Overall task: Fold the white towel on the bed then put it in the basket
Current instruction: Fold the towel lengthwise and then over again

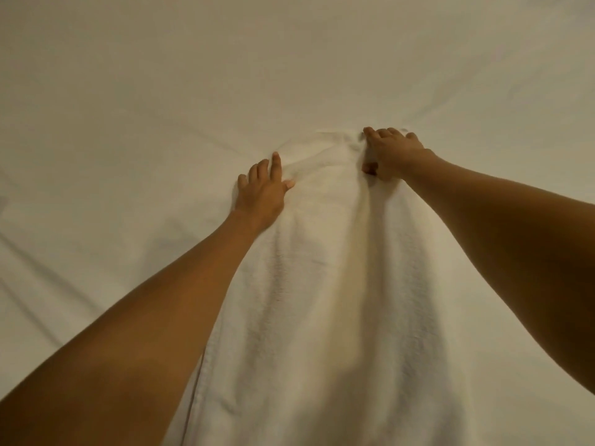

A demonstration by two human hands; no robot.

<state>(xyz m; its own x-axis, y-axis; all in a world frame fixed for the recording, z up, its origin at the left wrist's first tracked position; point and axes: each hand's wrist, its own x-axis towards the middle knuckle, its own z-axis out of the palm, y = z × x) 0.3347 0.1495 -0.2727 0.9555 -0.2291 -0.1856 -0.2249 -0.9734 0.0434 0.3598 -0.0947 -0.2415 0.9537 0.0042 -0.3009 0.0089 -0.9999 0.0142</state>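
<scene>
The white towel (325, 284) was laid lengthwise on the bed (128, 91), stretching from the near edge of the view away to its far end, where the cloth was bunched and rippled. Both arms were reached out over it. The left hand (262, 188) was rested flat at the towel's far left corner, fingers spread and thumb out on the cloth, with nothing gripped. The right hand (391, 152) was set at the far right corner with its fingers curled over the edge and the thumb tucked beneath, so that the corner appeared to be pinched. No basket could be seen in the view.

The step in hand was judged to be the spreading or straightening of the far end ahead of a fold, so the task was taken to be at an early stage, with no clear fold made yet. For the next move, a matching grip by the left hand would likely be needed, after which both corners could be drawn back toward the near edge, kept level so that the edges met squarely.
</scene>
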